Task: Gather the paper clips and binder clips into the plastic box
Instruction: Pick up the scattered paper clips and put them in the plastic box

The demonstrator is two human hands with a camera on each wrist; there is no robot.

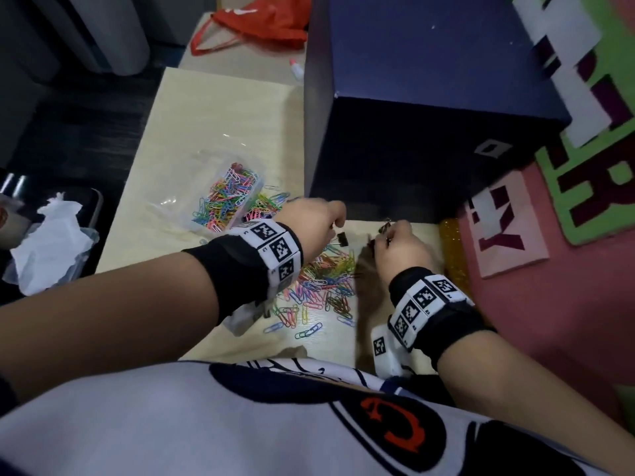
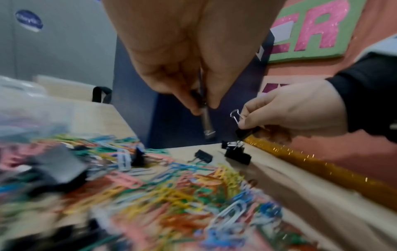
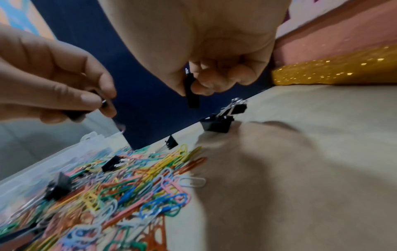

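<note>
Binder clips pinched in both my hands, paper clips (image 1: pixel 323 280) loose below.
My left hand (image 1: pixel 311 221) fingers clamp a binder clip (image 1: pixel 341 239); my right hand (image 1: pixel 400 247) fingers clamp another (image 3: pixel 191 92); either could slip before reaching the plastic box (image 1: pixel 223 197) at 10 o'clock.

A tall dark blue box (image 1: pixel 429 97) walls off the far side of the bench (image 1: pixel 213 111), right behind both hands. The left hand (image 1: pixel 316 218) and right hand (image 1: pixel 398 245) hover close together, each pinching a binder clip, leaving only a narrow gap between them. Loose paper clips (image 1: pixel 319 286) carpet the bench below the left wrist. The plastic box (image 1: pixel 226 197) lies left of that heap, open on top. A gold glitter strip (image 1: pixel 453 255) edges the bench on the right. Bare bench lies beyond the plastic box.
</note>
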